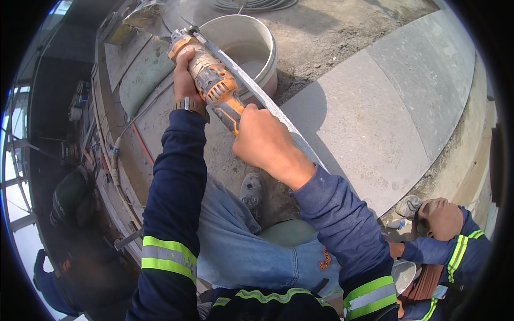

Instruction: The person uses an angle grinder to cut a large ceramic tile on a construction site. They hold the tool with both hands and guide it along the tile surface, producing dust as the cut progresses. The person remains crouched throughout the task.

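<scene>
Both my hands grip a dusty orange and black angle grinder (217,85), which points up and to the left. My left hand (186,80) is wrapped round its front body, just behind the head. Round the rear handle, my right hand (267,140) is closed. At the far end the disc (187,22) shows only as a thin edge beside the tip of a long grey slab (267,101). This slab shows its narrow, pale edge, which runs along the right side of the grinder and passes behind my right hand. Whether the disc touches the slab I cannot tell.
A white bucket (273,67) stands just beyond the slab. Large grey slabs (369,101) lie at the right. A co-worker (455,243) is at the lower right, another person (51,283) at the lower left. Cables (119,176) run along the left; a coiled hose (257,6) lies at the top.
</scene>
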A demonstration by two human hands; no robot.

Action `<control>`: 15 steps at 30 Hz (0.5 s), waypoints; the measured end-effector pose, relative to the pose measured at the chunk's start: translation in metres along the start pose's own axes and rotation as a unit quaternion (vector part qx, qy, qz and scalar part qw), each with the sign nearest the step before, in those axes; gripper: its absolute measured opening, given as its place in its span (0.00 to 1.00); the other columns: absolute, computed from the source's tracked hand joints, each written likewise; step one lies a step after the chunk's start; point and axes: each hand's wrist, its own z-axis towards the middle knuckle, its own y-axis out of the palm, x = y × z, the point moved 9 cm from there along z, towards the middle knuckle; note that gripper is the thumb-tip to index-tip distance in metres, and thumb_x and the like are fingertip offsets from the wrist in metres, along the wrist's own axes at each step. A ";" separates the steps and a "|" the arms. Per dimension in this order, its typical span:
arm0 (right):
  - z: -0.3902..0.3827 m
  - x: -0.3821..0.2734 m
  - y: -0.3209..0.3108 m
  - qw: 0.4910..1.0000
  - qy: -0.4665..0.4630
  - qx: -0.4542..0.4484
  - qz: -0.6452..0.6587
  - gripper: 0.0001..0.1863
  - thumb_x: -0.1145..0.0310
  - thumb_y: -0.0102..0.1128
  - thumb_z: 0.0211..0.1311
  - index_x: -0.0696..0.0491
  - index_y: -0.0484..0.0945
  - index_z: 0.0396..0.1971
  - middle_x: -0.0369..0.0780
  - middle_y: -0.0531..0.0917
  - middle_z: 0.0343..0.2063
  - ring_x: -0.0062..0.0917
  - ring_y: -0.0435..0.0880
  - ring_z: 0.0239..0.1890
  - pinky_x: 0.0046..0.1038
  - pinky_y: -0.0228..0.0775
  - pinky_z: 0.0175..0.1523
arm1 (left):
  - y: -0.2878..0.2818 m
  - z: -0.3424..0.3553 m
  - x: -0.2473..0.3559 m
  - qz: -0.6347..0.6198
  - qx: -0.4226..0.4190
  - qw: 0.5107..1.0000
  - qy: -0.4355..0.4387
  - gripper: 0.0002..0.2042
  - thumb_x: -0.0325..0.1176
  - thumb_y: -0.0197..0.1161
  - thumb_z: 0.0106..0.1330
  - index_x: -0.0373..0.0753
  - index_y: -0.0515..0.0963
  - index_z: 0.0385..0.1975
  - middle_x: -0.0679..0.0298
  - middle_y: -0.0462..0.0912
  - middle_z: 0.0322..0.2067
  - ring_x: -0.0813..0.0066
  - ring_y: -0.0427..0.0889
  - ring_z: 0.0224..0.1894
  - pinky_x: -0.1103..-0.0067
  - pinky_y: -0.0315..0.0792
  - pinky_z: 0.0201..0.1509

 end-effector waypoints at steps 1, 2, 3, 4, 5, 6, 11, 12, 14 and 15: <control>0.001 0.000 0.000 1.000 0.000 0.000 -0.001 0.14 0.78 0.60 0.47 0.69 0.74 0.35 0.62 0.82 0.29 0.54 0.84 0.36 0.45 0.78 0.44 | 0.000 0.000 -0.001 0.000 0.002 1.000 -0.006 0.27 0.43 0.59 0.63 0.29 0.64 0.54 0.45 0.80 0.36 0.50 0.85 0.34 0.59 0.83 0.39; 0.001 0.001 0.001 1.000 0.001 -0.002 -0.001 0.14 0.78 0.60 0.47 0.69 0.74 0.35 0.62 0.82 0.29 0.54 0.84 0.36 0.45 0.78 0.44 | -0.001 0.000 -0.002 0.004 0.001 1.000 -0.007 0.27 0.43 0.59 0.63 0.29 0.64 0.54 0.44 0.80 0.36 0.50 0.85 0.34 0.59 0.83 0.39; 0.002 0.001 0.001 1.000 0.003 -0.003 -0.002 0.14 0.78 0.60 0.47 0.70 0.74 0.35 0.62 0.82 0.28 0.54 0.84 0.36 0.45 0.78 0.44 | 0.000 0.000 -0.002 0.008 0.000 1.000 -0.008 0.27 0.43 0.59 0.63 0.28 0.63 0.54 0.44 0.80 0.36 0.50 0.86 0.34 0.59 0.83 0.39; 0.002 0.002 0.001 1.000 0.004 -0.005 -0.002 0.14 0.78 0.60 0.47 0.70 0.74 0.35 0.62 0.82 0.28 0.54 0.84 0.36 0.45 0.78 0.44 | 0.001 -0.001 -0.002 0.012 0.000 1.000 -0.009 0.28 0.43 0.59 0.63 0.28 0.63 0.55 0.44 0.81 0.36 0.50 0.86 0.34 0.59 0.83 0.39; 0.002 0.002 0.002 1.000 0.006 -0.006 -0.002 0.14 0.78 0.60 0.47 0.70 0.74 0.35 0.62 0.82 0.28 0.54 0.84 0.36 0.45 0.78 0.44 | 0.002 -0.001 -0.002 0.012 -0.001 1.000 -0.011 0.28 0.43 0.59 0.63 0.28 0.63 0.55 0.43 0.81 0.35 0.50 0.86 0.34 0.59 0.83 0.39; 0.003 0.002 0.002 1.000 0.007 -0.006 -0.001 0.14 0.78 0.60 0.47 0.70 0.74 0.35 0.62 0.82 0.28 0.54 0.84 0.36 0.45 0.78 0.44 | 0.001 -0.001 -0.001 0.013 -0.002 1.000 -0.012 0.28 0.44 0.59 0.63 0.28 0.63 0.55 0.43 0.81 0.35 0.50 0.86 0.34 0.59 0.83 0.39; 0.006 0.002 0.004 1.000 0.007 -0.013 0.006 0.14 0.78 0.59 0.48 0.70 0.74 0.35 0.62 0.82 0.28 0.55 0.84 0.36 0.45 0.78 0.44 | 0.001 -0.002 0.002 0.025 0.008 1.000 -0.006 0.28 0.44 0.60 0.63 0.27 0.63 0.54 0.44 0.81 0.35 0.49 0.86 0.33 0.59 0.83 0.39; 0.006 0.002 0.004 1.000 0.005 -0.014 0.007 0.14 0.78 0.59 0.48 0.70 0.74 0.35 0.62 0.82 0.28 0.55 0.84 0.36 0.45 0.78 0.44 | 0.001 -0.001 0.002 0.024 0.002 1.000 -0.007 0.28 0.44 0.60 0.63 0.27 0.63 0.54 0.44 0.81 0.35 0.49 0.86 0.33 0.60 0.83 0.39; 0.007 0.002 0.005 1.000 0.002 -0.015 0.007 0.14 0.78 0.59 0.47 0.70 0.74 0.35 0.62 0.82 0.28 0.55 0.84 0.36 0.45 0.78 0.44 | 0.001 0.000 0.002 0.023 -0.004 1.000 -0.006 0.28 0.44 0.60 0.63 0.27 0.63 0.54 0.44 0.81 0.35 0.49 0.86 0.33 0.60 0.83 0.40; 0.008 0.002 0.005 1.000 0.002 -0.014 0.007 0.14 0.78 0.59 0.47 0.70 0.74 0.35 0.62 0.82 0.28 0.55 0.84 0.36 0.45 0.78 0.44 | 0.001 0.001 0.002 0.024 -0.004 1.000 -0.005 0.28 0.44 0.60 0.63 0.27 0.63 0.54 0.44 0.81 0.35 0.49 0.86 0.33 0.60 0.83 0.40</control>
